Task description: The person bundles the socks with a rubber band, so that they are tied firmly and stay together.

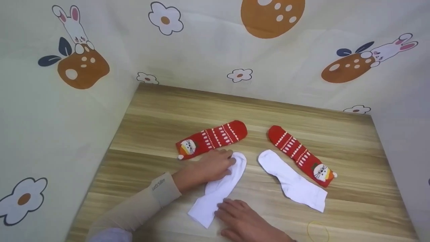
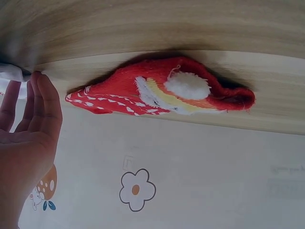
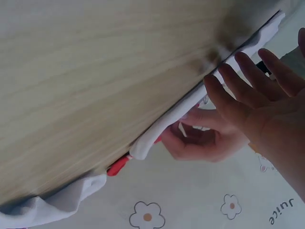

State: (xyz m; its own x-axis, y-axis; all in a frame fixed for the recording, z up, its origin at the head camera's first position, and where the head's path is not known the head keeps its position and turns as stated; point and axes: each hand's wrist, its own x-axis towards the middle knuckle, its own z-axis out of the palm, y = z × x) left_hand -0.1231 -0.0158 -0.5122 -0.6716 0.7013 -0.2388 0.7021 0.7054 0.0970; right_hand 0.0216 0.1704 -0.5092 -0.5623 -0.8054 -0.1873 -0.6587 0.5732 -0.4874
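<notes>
A white sock [image 1: 220,193] lies flat on the wood-grain table, slanting up to the right between my two hands. My left hand [image 1: 213,166] rests on its toe half; in the left wrist view its fingers [image 2: 46,102] are stretched out with their tips at white fabric. Lower down, my right hand [image 1: 247,220] lies palm down at the sock's right edge near the cuff, fingers spread and fairly straight. A second white sock [image 1: 292,183] lies to the right. Beyond my left hand is a red patterned sock [image 1: 218,136] with an animal face and white pompom [image 2: 188,86].
Another red patterned sock [image 1: 299,154] lies beyond the second white sock, slanting down to the right. A thin yellow rubber band [image 1: 318,232] lies near the front right. Pale printed cloth walls [image 1: 198,53] stand along the table's back and sides.
</notes>
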